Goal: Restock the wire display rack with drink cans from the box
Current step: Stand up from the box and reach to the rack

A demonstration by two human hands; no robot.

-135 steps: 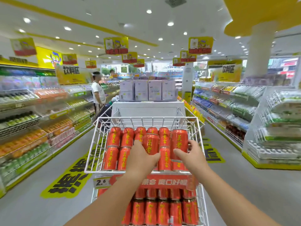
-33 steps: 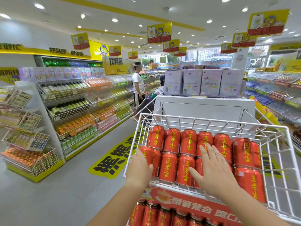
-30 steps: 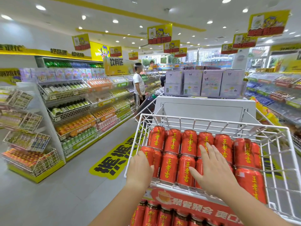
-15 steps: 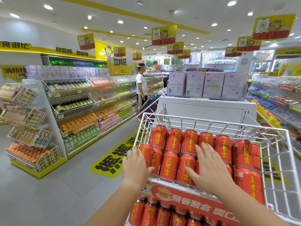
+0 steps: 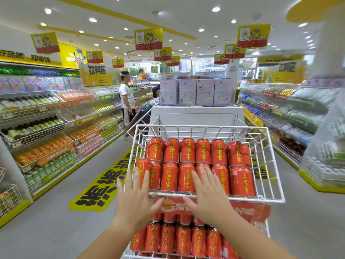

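A white wire display rack (image 5: 273,165) stands in front of me. Its top basket holds two rows of red drink cans (image 5: 187,176) with yellow characters. A lower tier carries more red cans (image 5: 182,242) below a red price strip (image 5: 242,212). My left hand (image 5: 135,199) hovers, fingers spread, in front of the basket's front left edge, its fingertips over the leftmost cans. My right hand (image 5: 207,195) is also spread flat before the front-row cans near the middle. Neither hand holds a can. No box is in view.
Stocked drink shelves (image 5: 56,128) line the left aisle, and more shelves (image 5: 291,116) the right. A person in a white shirt (image 5: 127,107) stands in the left aisle. Behind the rack are a white cabinet (image 5: 196,116) and pale boxes (image 5: 196,92).
Both hands have drawn back a little from the front-row cans and spread their fingers. The view has swung right, and the rack now sits closer to the centre.
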